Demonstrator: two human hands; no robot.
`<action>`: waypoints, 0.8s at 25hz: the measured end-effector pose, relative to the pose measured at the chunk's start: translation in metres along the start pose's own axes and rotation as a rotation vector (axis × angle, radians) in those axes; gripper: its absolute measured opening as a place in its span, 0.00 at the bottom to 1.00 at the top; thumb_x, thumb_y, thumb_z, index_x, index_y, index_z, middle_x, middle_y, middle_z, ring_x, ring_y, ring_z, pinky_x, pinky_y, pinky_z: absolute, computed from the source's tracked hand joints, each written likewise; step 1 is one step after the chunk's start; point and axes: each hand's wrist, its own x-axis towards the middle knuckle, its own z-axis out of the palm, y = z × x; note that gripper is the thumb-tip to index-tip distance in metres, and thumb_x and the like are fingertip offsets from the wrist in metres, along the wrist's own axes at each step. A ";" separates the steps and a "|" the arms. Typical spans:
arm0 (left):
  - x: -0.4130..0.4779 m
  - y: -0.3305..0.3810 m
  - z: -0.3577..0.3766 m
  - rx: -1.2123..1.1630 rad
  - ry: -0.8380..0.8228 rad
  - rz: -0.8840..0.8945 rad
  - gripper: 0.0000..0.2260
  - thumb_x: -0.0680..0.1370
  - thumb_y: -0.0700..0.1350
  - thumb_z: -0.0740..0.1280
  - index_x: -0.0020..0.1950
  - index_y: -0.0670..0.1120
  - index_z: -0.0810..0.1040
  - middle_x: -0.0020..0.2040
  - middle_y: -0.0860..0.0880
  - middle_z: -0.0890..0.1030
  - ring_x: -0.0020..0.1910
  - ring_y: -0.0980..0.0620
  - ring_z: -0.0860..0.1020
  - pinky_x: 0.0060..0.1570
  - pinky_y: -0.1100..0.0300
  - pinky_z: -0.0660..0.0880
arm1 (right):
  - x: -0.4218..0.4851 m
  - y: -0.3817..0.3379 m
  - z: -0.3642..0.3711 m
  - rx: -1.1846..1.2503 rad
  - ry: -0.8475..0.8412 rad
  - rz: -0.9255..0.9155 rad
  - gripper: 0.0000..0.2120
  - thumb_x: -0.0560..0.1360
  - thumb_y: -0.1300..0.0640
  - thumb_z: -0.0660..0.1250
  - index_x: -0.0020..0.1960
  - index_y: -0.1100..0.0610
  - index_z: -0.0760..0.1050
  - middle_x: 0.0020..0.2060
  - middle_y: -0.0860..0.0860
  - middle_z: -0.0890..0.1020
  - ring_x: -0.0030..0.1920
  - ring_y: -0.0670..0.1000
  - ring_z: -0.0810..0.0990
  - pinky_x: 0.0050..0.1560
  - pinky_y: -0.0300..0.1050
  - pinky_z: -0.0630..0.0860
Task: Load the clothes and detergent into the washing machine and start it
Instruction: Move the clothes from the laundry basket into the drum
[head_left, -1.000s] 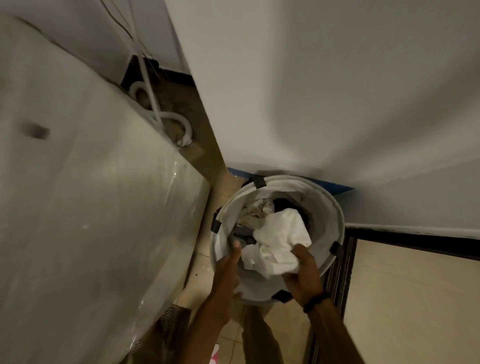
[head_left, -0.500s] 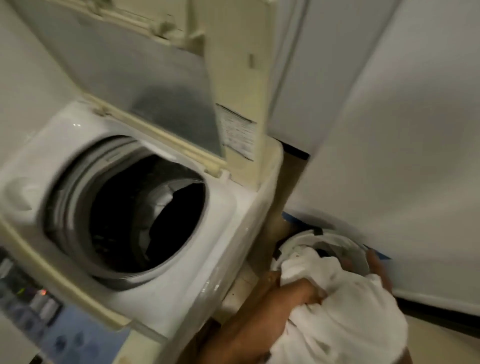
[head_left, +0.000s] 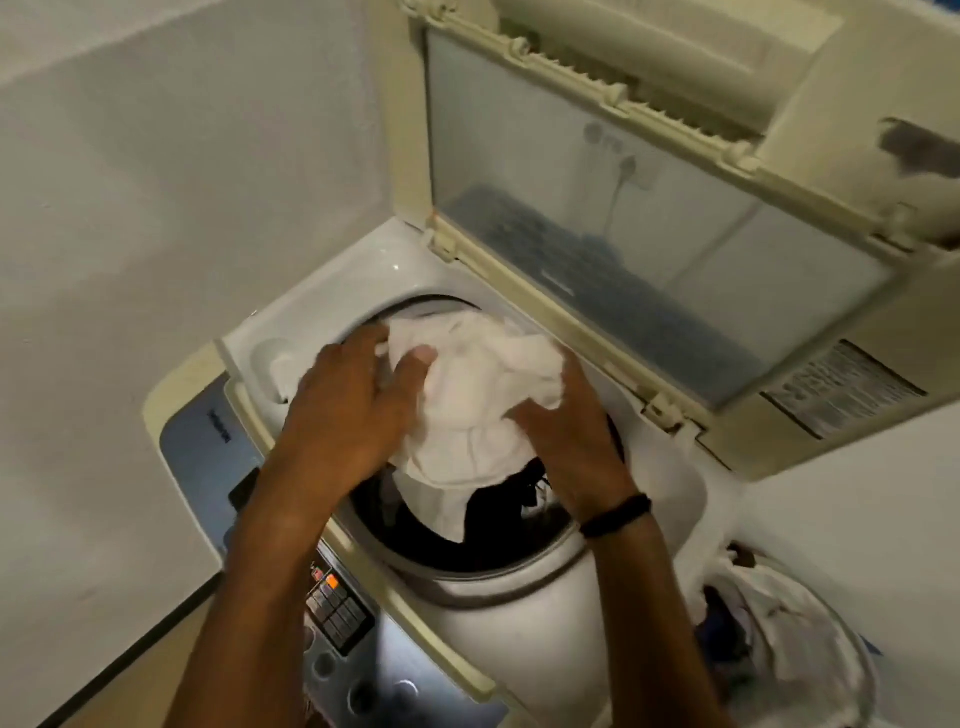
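Note:
A bundle of white clothes (head_left: 478, 395) hangs over the round drum opening of the top-loading washing machine (head_left: 498, 597). My left hand (head_left: 348, 410) grips the bundle on its left side, thumb pressed into the cloth. On the bundle's right side, my right hand (head_left: 566, 436), a black band on its wrist, holds the cloth. A dark garment (head_left: 509, 493) hangs under the white cloth inside the drum. The machine's lid (head_left: 649, 218) stands raised behind the opening. No detergent is in view.
The control panel (head_left: 337, 608) with buttons and a small orange light lies at the machine's front edge, under my left forearm. A white laundry basket (head_left: 810, 649) with more clothes stands at the lower right. White walls close in on the left and right.
The white bundle has been lifted out of the basket and carried left, over the drum opening. The view has swung from the basket to the machine.

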 end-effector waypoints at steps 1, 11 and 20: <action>0.013 -0.021 0.004 0.081 -0.022 -0.026 0.27 0.76 0.65 0.62 0.71 0.53 0.71 0.65 0.48 0.78 0.64 0.48 0.76 0.65 0.49 0.72 | 0.004 0.021 0.008 -0.204 -0.004 0.134 0.27 0.70 0.63 0.75 0.66 0.56 0.71 0.59 0.43 0.80 0.66 0.48 0.77 0.60 0.35 0.73; -0.035 -0.028 0.095 -0.070 -0.123 -0.085 0.15 0.75 0.57 0.71 0.60 0.57 0.79 0.52 0.55 0.82 0.50 0.58 0.81 0.54 0.50 0.79 | -0.076 0.038 -0.064 -0.071 0.355 0.274 0.06 0.77 0.60 0.68 0.53 0.58 0.82 0.44 0.54 0.87 0.43 0.50 0.85 0.46 0.43 0.82; -0.166 0.094 0.268 -0.204 -0.147 0.254 0.08 0.76 0.54 0.71 0.54 0.57 0.81 0.44 0.58 0.83 0.41 0.55 0.80 0.35 0.73 0.73 | -0.238 0.138 -0.281 -0.018 0.862 0.490 0.07 0.79 0.59 0.66 0.51 0.60 0.82 0.40 0.56 0.85 0.40 0.52 0.83 0.43 0.44 0.81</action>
